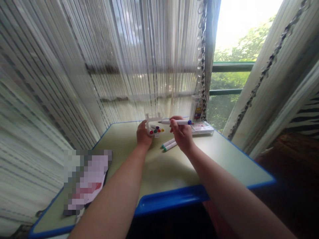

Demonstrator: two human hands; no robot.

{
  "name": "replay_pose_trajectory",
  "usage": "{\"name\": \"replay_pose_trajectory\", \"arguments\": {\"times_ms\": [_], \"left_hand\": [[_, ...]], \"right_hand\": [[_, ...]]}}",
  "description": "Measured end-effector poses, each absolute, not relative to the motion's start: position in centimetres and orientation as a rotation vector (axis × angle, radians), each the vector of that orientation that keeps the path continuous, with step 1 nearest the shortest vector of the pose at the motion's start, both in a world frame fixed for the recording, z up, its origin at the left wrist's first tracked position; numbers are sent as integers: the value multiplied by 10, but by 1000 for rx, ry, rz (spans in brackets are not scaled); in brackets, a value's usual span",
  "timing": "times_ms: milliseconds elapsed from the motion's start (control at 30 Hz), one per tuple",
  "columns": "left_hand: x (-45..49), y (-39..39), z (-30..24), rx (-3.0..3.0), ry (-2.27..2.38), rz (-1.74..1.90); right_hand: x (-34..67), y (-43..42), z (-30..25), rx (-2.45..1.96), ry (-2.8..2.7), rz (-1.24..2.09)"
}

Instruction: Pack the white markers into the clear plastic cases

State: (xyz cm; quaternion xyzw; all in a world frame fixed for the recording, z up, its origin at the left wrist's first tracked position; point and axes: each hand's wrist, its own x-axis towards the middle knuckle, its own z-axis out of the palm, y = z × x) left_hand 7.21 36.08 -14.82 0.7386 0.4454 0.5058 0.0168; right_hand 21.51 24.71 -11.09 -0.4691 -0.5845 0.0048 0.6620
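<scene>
My left hand point(144, 134) is closed around the side of a clear plastic marker case point(154, 116), tipped so that its inside faces me. Several markers point(156, 131) with red, green, orange, yellow and dark ends stand in its lower part. My right hand point(181, 132) grips a white marker point(178, 122) with a blue end, held level just right of the case. Below my right hand, two white markers with green ends point(169, 145) lie side by side on the table, partly hidden by that hand.
The pale table point(171, 169) has a blue edge and a blue front tray point(171, 198). A flat clear box point(204, 128) lies behind my right hand, with a clear upright container point(196, 108) beyond it. A pixelated object point(89, 182) lies at left. Striped curtains hang behind.
</scene>
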Motion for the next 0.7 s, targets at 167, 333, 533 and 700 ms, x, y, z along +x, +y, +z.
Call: {"name": "replay_pose_trajectory", "arguments": {"times_ms": [167,333,533,700], "left_hand": [[74,360,-147,2294,1380,1572],[74,360,-145,2282,1337,1563],[73,360,-146,2304,1328,1563],[72,362,-148,2354,1294,1546]], "right_hand": [[208,254,-120,-1057,-1450,88],[205,260,-127,-1183,-1484,21],[201,261,-127,-1202,-1560,-10],[201,256,-124,-1136,-1631,64]]}}
